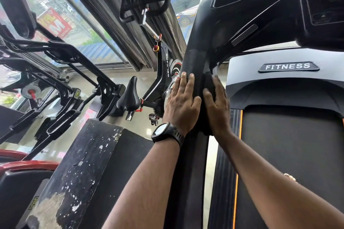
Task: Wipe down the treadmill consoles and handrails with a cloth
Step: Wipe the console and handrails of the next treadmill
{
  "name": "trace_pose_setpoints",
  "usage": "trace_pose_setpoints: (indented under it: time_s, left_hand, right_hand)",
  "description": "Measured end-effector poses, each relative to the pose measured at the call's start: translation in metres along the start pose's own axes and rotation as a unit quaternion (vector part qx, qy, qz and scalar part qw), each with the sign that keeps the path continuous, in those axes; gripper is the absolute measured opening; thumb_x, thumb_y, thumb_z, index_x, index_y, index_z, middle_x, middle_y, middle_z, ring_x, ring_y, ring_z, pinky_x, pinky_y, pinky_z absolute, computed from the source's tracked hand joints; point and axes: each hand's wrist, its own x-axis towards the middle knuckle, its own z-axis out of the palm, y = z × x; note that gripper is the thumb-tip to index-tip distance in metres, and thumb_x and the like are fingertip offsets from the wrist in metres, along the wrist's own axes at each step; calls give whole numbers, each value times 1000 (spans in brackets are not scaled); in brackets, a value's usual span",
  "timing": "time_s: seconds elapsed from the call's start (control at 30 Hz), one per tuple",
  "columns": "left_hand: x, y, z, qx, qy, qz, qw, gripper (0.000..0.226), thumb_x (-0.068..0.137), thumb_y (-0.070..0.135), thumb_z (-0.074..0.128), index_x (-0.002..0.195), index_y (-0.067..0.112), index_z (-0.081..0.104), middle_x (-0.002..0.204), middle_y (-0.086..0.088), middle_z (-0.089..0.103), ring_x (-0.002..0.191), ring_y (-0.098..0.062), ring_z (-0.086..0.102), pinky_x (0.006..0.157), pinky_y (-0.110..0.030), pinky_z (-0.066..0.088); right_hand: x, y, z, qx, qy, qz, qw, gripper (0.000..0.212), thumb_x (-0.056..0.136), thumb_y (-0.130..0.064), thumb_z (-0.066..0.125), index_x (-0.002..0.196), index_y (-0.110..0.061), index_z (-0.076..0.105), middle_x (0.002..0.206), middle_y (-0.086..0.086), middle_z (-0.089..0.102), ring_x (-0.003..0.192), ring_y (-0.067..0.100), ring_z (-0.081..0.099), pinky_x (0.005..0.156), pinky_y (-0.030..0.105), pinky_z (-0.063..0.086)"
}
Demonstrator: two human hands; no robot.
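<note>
1. At the far left stands a black elliptical machine [55, 48] with long arms, in front of a large window.
2. Nearer the camera is a black box [83, 163] with chipped, worn paint.
3. Beyond the box stands a spin bike [163, 72] marked WELCARE, with its black saddle [128, 95] pointing left.
4. The left hand [181, 102] lies flat on the left side of the treadmill handrail [193, 61]. Its fingers are straight and together and grasp nothing. A black wristwatch [165, 132] sits on that wrist.
5. The handrail is a thick black bar that runs up between the two hands towards the console [260, 5].
6. The dark cloth [206, 83] is folded against the right side of the handrail, just beside the left hand's fingers. It is hard to tell from the black rail.
7. The right hand [217, 106] holds the cloth onto the handrail, with its thumb and fingers curved over it.
8. To the right lies the treadmill's grey motor cover [242, 72] with a FITNESS badge. Below it is the black belt [288, 154], which has an orange stripe along its left edge.
</note>
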Motion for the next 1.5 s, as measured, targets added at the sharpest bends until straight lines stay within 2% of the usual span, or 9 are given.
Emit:
trace_pose_setpoints:
  time_s: [0.13,0.33,0.47,0.67,0.83,1.03,1.2,1.37,1.5]
  left_hand:
    - [0,0,0,-3,2,1,1000,73,91,39,33,160,28,14,168,6,3,154,-8,-3,125,-45,11]
    - [1,-1,1,-5,4,1,1000,72,91,38,33,160,27,15,168,5,3,154,-8,-2,125,-44,10]
    - [1,1,0,-3,4,0,1000,73,91,38,33,160,27,15,168,4,3,154,-8,-2,125,-42,10]
    - [2,0,0,-6,-2,-3,1000,72,91,40,32,160,27,14,168,5,2,153,-7,-3,125,-43,10]
    - [1,1,0,-9,-1,1,1000,71,92,36,34,160,25,15,168,4,3,154,-8,-2,126,-41,8]
    - [0,3,-3,-7,-6,-5,1000,71,92,37,33,160,27,14,168,7,1,153,-5,-3,126,-37,9]
    - [0,2,-1,-7,-4,-1,1000,71,92,36,33,160,26,14,168,6,1,153,-6,-3,126,-32,3]
    - [0,2,-1,-2,0,-2,1000,68,96,33,35,160,26,13,168,6,1,153,-6,-2,125,-31,4]
    - [0,2,-1,0,7,2,1000,69,95,34,37,160,26,15,168,6,3,153,-7,-1,125,-31,5]
  right_hand:
    - [6,7,-5,7,-32,136,990,50,99,-47,44,149,-39,44,148,-3,54,132,25,52,111,52,41]
    - [-12,-7,-1,-23,32,-43,998,54,101,-37,49,153,-30,42,161,-7,38,144,13,37,116,29,28]
    - [-8,-1,-4,14,-20,128,991,50,103,-47,46,152,-37,41,152,-3,50,137,24,47,108,36,34]
    - [-15,-13,-2,-14,9,-8,1000,53,99,-42,46,151,-31,45,149,-6,51,133,16,48,107,33,38]
    - [-7,5,-4,10,-30,172,985,50,101,-50,41,150,-40,42,150,-3,50,133,27,49,112,47,37]
    - [-15,-2,1,0,-1,27,1000,57,96,-48,41,151,-34,43,151,-7,49,134,20,47,108,37,38]
    - [-20,19,-4,-4,-30,203,979,48,106,-45,38,153,-36,39,155,0,45,138,32,44,110,44,33]
    - [-19,3,2,6,7,85,996,57,98,-52,39,153,-37,40,155,-7,45,137,23,43,110,43,38]
    - [9,24,0,-10,-28,163,986,49,105,-47,39,153,-38,38,154,0,46,135,33,47,112,49,37]
